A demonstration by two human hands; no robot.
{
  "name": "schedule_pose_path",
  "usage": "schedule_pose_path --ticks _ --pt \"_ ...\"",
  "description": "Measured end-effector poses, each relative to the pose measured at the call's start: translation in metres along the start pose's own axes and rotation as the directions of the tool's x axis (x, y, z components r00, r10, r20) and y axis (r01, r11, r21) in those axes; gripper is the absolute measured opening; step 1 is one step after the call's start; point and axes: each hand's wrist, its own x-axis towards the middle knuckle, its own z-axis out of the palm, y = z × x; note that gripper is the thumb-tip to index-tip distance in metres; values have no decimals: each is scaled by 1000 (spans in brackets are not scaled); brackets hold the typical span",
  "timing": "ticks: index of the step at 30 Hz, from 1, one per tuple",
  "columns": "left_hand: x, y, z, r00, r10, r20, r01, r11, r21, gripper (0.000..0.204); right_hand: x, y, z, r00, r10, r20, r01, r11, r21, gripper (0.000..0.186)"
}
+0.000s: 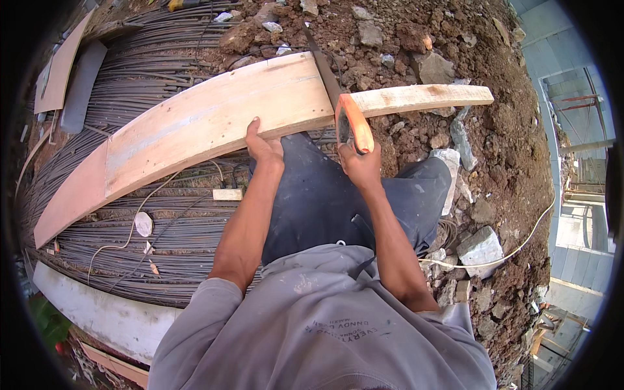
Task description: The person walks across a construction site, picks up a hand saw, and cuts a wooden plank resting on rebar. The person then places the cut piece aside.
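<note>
A long wooden panel [221, 107] lies across in front of me, over my thigh, with a narrow wooden strip [422, 97] running on from its right end. My left hand [264, 144] grips the near edge of the panel, thumb on top and fingers hidden beneath. In my right hand [359, 162] is the orange handle of a hand saw [356, 123]. Its dark blade stands against the panel's right end, pointing away from me. Whether the strip is still joined to the panel behind the saw cannot be made out.
Bundles of steel rebar [188, 260] cover the ground at left. Broken concrete [481, 252] and loose soil lie at right. A pale cable [520, 250] crosses the rubble. A white power strip [227, 194] rests near my left forearm. Boards [65, 65] stand at the far left.
</note>
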Motion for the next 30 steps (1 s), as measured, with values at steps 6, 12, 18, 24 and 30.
schedule_pose_path --ticks 6,12,18,24,30 --pt "11 25 -15 997 80 7 -80 996 38 62 -169 -17 -63 989 16 147 3 992 -127 26" --pt "3 0 9 1000 -2 24 1 999 43 63 20 -1 2 1000 12 22 -12 1000 -27 42" --pt "8 26 -12 997 73 39 -74 997 16 62 -128 9 -68 979 44 199 -11 986 -166 56" --pt "-3 -2 3 991 9 131 -12 1000 19 60 10 10 -12 996 88 17 -87 995 -40 26" --pt "4 23 -5 988 145 -47 -146 988 -40 66 -116 4 -54 968 -220 125 223 975 -10 48"
